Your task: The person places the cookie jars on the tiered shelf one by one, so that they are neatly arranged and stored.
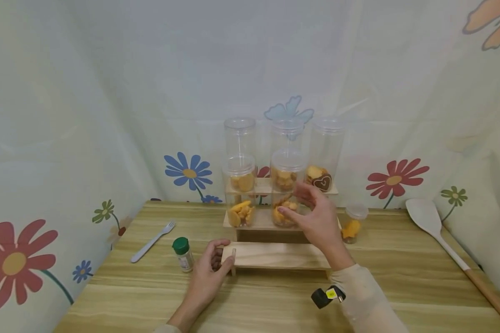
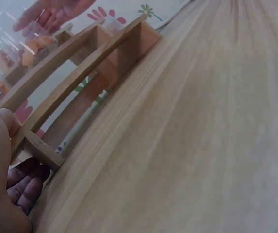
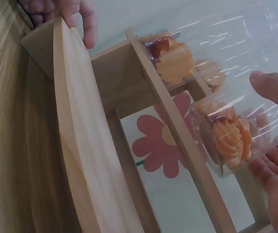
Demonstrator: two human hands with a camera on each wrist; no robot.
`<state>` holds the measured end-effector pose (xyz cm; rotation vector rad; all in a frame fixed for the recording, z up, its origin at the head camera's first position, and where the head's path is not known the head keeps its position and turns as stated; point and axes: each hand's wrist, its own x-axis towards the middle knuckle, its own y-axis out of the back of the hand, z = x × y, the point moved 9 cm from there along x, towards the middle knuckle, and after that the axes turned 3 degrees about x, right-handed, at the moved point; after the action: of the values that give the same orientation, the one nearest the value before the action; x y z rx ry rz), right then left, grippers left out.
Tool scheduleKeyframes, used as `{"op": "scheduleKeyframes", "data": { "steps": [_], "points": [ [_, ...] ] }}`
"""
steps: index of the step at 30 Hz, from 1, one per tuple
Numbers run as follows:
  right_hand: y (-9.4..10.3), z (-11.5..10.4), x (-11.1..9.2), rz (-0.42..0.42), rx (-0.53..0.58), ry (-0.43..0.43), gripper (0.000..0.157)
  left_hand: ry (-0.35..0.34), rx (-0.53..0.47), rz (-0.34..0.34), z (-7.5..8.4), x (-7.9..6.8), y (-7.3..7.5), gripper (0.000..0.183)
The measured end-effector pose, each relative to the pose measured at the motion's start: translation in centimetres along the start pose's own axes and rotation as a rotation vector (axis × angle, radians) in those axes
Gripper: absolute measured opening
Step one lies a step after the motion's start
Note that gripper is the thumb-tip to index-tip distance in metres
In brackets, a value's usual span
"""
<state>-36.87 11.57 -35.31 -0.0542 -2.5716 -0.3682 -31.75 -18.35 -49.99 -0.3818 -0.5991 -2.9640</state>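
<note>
A stepped wooden rack [image 1: 275, 256] stands on the table, with clear lidded jars of cookies on its upper tiers. My left hand [image 1: 208, 273] grips the left end of the low front tier, thumb on top and fingers beneath in the left wrist view. On the middle tier, my right hand [image 1: 318, 219] holds the right jar [image 3: 226, 141] low down, thumb at one side and fingers at the other. Beside that jar is another jar [image 1: 240, 212] of yellow cookies. Three more jars stand behind, among them one with a heart cookie [image 1: 321, 181].
Left of the rack are a green-capped shaker [image 1: 183, 256] and a pale fork [image 1: 152, 243]. A small lidded jar [image 1: 352, 226] sits just right of the rack. A long spatula with a wooden handle [image 1: 454, 249] lies along the right edge. Flowered cloth hangs behind and at both sides.
</note>
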Motion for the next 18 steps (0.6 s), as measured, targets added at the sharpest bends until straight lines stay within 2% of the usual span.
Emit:
{"op": "scheduleKeyframes", "data": {
  "steps": [8, 18],
  "points": [
    [-0.34, 0.69, -0.41, 0.002, -0.002, -0.03, 0.076, 0.002, 0.004, -0.001, 0.06, -0.03, 0.11, 0.039],
    [-0.27, 1.0, -0.58, 0.014, -0.004, -0.003, 0.077, -0.005, -0.026, -0.009, 0.58, -0.21, 0.06, 0.038]
  ]
}}
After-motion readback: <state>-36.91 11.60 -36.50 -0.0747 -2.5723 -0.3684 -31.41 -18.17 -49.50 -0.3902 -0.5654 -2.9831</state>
